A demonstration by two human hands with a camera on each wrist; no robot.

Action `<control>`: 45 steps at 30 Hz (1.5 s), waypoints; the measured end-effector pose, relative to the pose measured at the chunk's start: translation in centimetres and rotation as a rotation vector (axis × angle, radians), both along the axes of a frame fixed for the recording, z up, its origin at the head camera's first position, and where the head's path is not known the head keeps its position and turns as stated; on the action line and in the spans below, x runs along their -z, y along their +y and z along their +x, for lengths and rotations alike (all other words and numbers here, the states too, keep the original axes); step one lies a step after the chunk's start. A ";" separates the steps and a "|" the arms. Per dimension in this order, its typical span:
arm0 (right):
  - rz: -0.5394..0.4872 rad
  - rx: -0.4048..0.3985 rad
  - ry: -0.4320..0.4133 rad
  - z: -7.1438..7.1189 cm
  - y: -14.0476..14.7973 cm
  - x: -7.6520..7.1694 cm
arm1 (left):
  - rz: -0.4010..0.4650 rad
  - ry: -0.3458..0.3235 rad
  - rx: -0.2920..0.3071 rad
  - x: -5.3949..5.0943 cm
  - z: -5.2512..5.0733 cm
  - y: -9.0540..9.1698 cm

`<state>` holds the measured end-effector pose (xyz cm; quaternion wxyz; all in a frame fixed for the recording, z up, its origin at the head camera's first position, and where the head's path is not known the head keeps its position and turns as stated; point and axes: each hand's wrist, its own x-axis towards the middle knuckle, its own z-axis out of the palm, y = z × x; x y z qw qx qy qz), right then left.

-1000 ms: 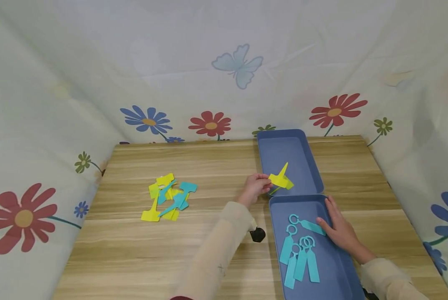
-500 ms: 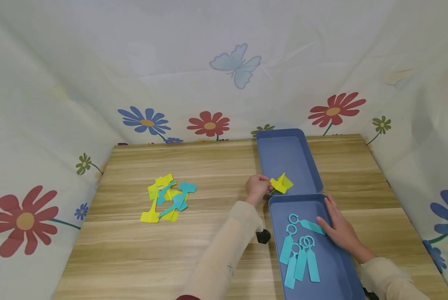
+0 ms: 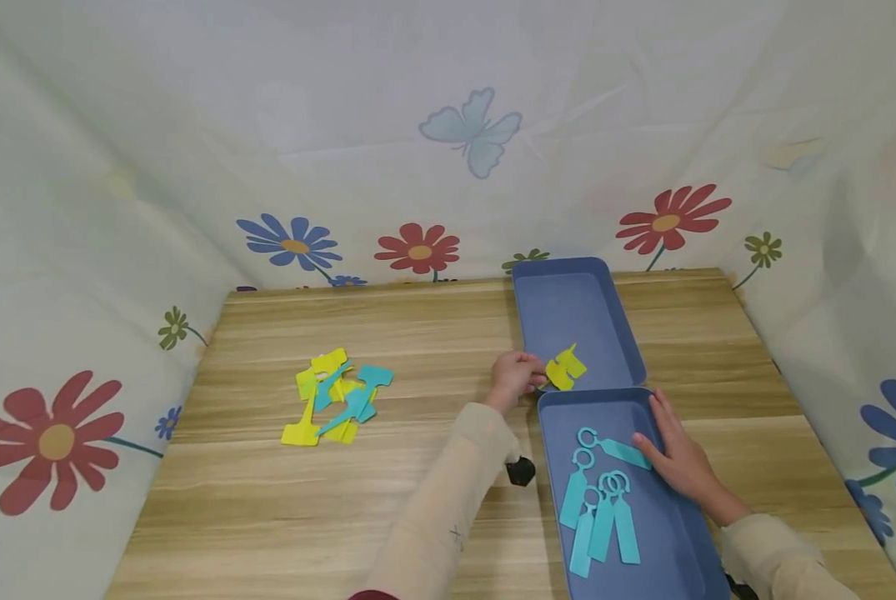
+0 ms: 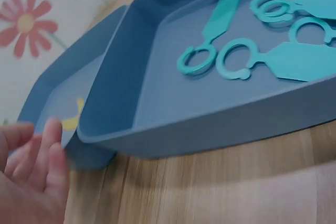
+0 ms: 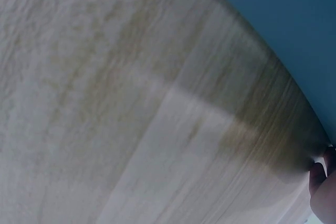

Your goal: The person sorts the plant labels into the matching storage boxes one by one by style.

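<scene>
My left hand (image 3: 513, 379) is at the left edge of the far blue tray (image 3: 571, 308), fingers beside the yellow T-shaped tags (image 3: 565, 368) lying in its near end. In the left wrist view the fingers of my left hand (image 4: 34, 169) are loosely bent, apart from the yellow piece (image 4: 71, 123). My right hand (image 3: 683, 458) holds the right wall of the near blue tray (image 3: 676, 533), thumb inside. Several turquoise ring-topped tags (image 3: 601, 529) lie in this tray. In the right wrist view only fingertips of my right hand (image 5: 323, 182) show, against the tray's outer side (image 5: 283, 19).
A loose pile of yellow and turquoise T-shaped tags (image 3: 342, 400) lies on the left part of the wooden table (image 3: 267, 517). The two trays stand end to end. A flowered cloth (image 3: 342, 125) hangs behind and at both sides of the table.
The yellow tag my left hand held has come down onto the other in the far tray, and the fingers have let it go. My right hand has stayed put.
</scene>
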<state>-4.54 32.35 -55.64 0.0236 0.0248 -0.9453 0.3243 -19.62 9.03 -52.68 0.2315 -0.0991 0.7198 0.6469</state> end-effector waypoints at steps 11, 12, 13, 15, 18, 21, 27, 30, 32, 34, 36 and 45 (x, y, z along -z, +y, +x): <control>0.001 -0.006 -0.007 0.0 0.0 -0.1 | 0.367 -0.171 0.206 0.5 -0.4 -3.7; 0.000 -0.005 -0.008 0.0 0.0 -0.1 | 0.387 -0.174 0.197 0.4 -0.6 -4.0; -0.002 -0.006 -0.010 0.1 -0.1 -0.2 | 0.405 -0.171 0.189 0.3 -0.8 -4.4; -0.009 -0.007 -0.011 0.0 -0.1 -0.2 | 0.428 -0.153 0.175 -0.1 -1.2 -5.2; -0.013 -0.005 -0.013 0.1 -0.1 -0.3 | 0.431 -0.120 0.155 -1.1 -1.9 -6.7; -0.012 -0.006 -0.015 0.1 -0.1 -0.3 | 0.401 -0.067 0.144 -1.9 -2.5 -8.6; -0.002 -0.011 0.008 0.1 -0.1 -0.5 | 0.322 -0.029 0.140 -3.8 -3.1 -13.2; -0.002 -0.014 0.007 0.1 -0.1 -0.6 | 0.291 -0.035 0.170 -4.5 -3.2 -15.5; -0.005 -0.016 0.005 0.1 -0.1 -0.6 | 0.273 -0.036 0.189 -4.5 -3.3 -17.0; -0.007 -0.015 0.005 0.0 -0.1 -0.5 | 0.240 -0.023 0.203 -4.3 -3.4 -18.4; -0.009 -0.014 0.004 0.0 -0.1 -0.5 | 0.198 -0.008 0.199 -3.9 -3.5 -19.8; -0.016 -0.014 0.000 0.1 0.0 -0.5 | 0.025 0.071 0.120 -2.1 -3.5 -24.5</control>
